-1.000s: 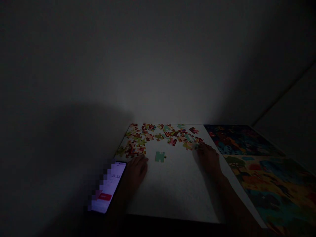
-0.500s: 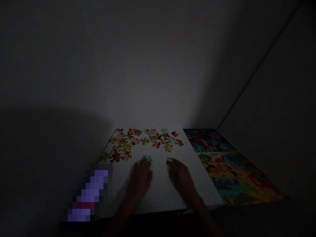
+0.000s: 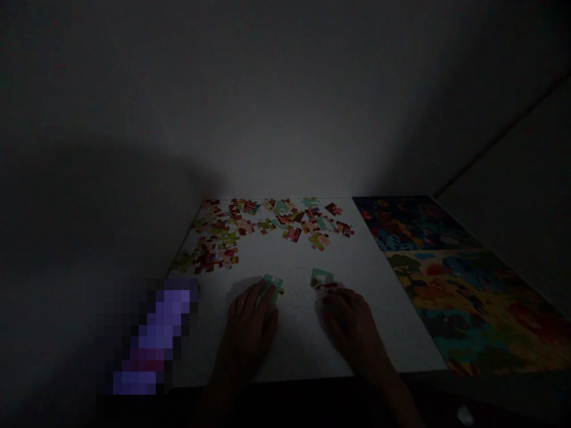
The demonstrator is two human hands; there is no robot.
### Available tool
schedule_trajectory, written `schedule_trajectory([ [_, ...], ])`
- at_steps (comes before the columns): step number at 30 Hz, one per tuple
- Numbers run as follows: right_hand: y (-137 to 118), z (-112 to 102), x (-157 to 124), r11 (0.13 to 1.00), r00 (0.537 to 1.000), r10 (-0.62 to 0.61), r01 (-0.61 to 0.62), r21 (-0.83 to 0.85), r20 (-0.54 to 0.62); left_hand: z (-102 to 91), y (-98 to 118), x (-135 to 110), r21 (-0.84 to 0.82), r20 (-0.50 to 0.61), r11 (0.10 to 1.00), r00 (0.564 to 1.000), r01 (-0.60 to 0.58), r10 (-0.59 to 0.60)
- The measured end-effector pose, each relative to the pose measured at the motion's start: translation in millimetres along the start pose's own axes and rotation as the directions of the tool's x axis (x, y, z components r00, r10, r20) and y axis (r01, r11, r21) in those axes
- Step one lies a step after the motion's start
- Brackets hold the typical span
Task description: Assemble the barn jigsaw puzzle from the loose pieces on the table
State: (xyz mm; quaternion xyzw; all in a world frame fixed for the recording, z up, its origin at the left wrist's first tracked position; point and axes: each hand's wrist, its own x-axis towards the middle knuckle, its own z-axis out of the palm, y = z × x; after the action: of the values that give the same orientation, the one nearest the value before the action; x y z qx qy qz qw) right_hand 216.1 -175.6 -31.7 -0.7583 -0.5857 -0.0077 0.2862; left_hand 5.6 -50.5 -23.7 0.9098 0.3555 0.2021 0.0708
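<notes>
My left hand (image 3: 250, 318) lies palm down on the white table with its fingers stretched forward. Its fingertips rest on a pale green puzzle piece (image 3: 273, 280). To the right, my right hand (image 3: 351, 318) has curled fingers at the near edge of another puzzle piece (image 3: 322, 276), green with some red and white. The fingers hide part of that piece, and a gap separates the two pieces. Beyond my hands, loose puzzle pieces (image 3: 292, 233) in red, green and pink spread over the back and left of the table.
Two colourful picture sheets, a dark one (image 3: 401, 223) and a yellow animal scene (image 3: 464, 297), lie along the right side. A wall (image 3: 285, 119) rises behind the white table (image 3: 297, 351). At left is a pixelated purple patch (image 3: 156, 336). The light is dim.
The view has tilted down and come closer. More of the right-hand piece shows now, past my curled right fingers. My left hand stays at its green piece.
</notes>
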Motion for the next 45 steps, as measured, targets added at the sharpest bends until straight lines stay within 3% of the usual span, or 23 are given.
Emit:
schedule_trajectory([
  [7, 0, 11, 9, 0.987, 0.999, 0.029, -0.036, -0.159, -0.042, -6.2, 0, 0, -0.079, 0.033, 0.996, 0.999, 0.031, -0.029],
  [11, -5, 8, 16, 0.992, 0.995, 0.039, -0.050, -0.116, -0.095, -4.0, -2, -2, -0.085, 0.035, 0.993, 0.996, 0.082, -0.079],
  [14, -5, 2, 19, 0.999, 1.000, 0.018, -0.019, -0.035, -0.026, -2.2, -2, -3, -0.077, 0.050, 0.993, 0.995, 0.088, -0.085],
  [18, -3, 3, 37, 1.000, 0.994, -0.004, 0.006, -0.015, 0.108, -2.8, -3, -1, -0.081, 0.053, 0.995, 0.998, 0.051, -0.047],
  [22, -3, 17, 50, 0.989, 0.997, 0.075, -0.078, -0.128, -0.022, -7.7, -4, -1, -0.170, 0.039, 0.985, 0.999, -0.007, 0.014],
  [25, -2, 24, 46, 0.986, 0.996, 0.041, -0.053, -0.160, -0.073, -11.9, -3, -3, -0.256, -0.003, 0.962, 0.995, -0.096, 0.098],
  [29, 2, 22, 38, 0.993, 0.996, -0.039, 0.030, -0.113, -0.076, -11.9, 0, -3, -0.231, -0.018, 0.963, 0.990, -0.139, 0.138],
  [34, 3, 17, 38, 0.999, 0.998, -0.017, 0.014, -0.048, -0.056, -4.9, -3, 0, -0.055, 0.015, 0.992, 0.993, -0.117, 0.118],
  [40, -2, 15, 40, 1.000, 0.998, 0.018, -0.019, -0.006, -0.064, -6.4, -5, -3, -0.138, 0.053, 0.961, 0.967, -0.239, 0.249],
  [45, -1, 15, 43, 0.999, 0.998, 0.034, -0.034, -0.008, -0.059, -9.2, 0, -2, -0.163, 0.002, 0.950, 0.962, -0.268, 0.272],
])
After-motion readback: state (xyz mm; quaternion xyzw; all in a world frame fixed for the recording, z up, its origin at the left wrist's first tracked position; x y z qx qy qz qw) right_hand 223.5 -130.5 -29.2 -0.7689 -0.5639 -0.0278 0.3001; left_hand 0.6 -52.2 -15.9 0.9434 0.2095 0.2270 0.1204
